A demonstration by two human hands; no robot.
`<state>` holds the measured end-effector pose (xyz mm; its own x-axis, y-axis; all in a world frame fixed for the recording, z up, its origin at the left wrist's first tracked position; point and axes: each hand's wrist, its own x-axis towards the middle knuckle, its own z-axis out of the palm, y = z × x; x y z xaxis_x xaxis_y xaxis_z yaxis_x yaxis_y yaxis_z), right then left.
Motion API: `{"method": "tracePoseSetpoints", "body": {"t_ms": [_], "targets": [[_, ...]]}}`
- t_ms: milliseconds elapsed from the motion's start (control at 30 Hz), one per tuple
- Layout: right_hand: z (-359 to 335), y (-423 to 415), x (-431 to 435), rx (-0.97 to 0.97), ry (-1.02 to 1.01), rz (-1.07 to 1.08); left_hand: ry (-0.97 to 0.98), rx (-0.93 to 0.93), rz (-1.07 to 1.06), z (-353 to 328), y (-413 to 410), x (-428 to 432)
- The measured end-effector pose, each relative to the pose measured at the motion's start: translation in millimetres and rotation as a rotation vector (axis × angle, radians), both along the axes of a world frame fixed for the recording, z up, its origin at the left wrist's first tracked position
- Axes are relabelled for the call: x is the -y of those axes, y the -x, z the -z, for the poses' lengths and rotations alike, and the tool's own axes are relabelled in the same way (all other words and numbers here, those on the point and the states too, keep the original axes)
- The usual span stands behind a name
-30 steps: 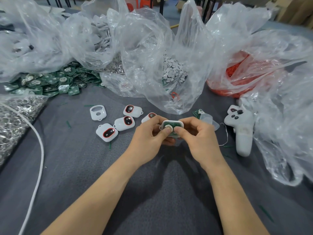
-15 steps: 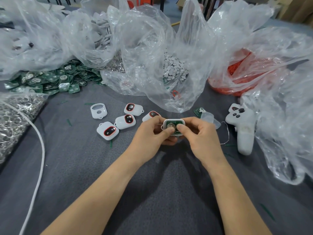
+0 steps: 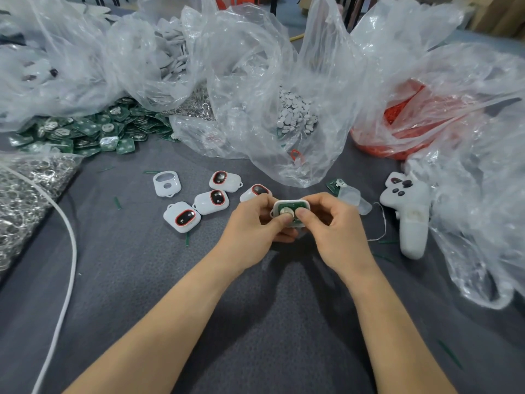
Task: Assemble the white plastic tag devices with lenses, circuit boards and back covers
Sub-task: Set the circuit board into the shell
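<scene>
My left hand [image 3: 255, 228] and my right hand [image 3: 335, 228] together hold one white tag shell [image 3: 289, 207] above the middle of the grey table. A green circuit board with a round silver cell shows inside the shell, and both thumbs press on it. Left of my hands lie several white tags with red-rimmed dark lenses [image 3: 211, 201], and one empty white shell [image 3: 167, 184] lies further left. A heap of green circuit boards [image 3: 85, 132] sits at the back left. A loose board [image 3: 335, 184] and a clear cover [image 3: 353, 199] lie just right of my hands.
Clear plastic bags fill the back: one with small white discs [image 3: 295, 115], one with white covers [image 3: 173, 52], one with red parts [image 3: 412, 120]. A bag of metal rings [image 3: 25, 191] and a white cable [image 3: 66, 251] are on the left. A white controller [image 3: 409, 217] lies at right.
Both hands keep holding the same shell in the same place. My thumbs have shifted slightly on the board, and the round cell shows more.
</scene>
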<state>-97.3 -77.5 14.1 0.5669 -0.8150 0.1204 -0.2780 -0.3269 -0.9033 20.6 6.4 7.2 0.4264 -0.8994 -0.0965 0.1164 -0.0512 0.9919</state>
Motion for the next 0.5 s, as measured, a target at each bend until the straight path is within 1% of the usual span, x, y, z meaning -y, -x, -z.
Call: {"method": "tracePoseSetpoints", "body": {"t_ms": [133,367,500], "targets": [[0.8,-0.9,-0.2,0.018,0.029,0.018,0.02,0.066,-0.025,2.8,2.8,0.9],[0.5,-2.0,0.8,0.1,-0.003,0.021,0.091,-0.076,0.005,-0.9,0.0,0.7],[2.1,-1.3,0.6,0.065,0.009,0.015,0.072,0.0,-0.009,-0.6,-1.3,0.6]]}}
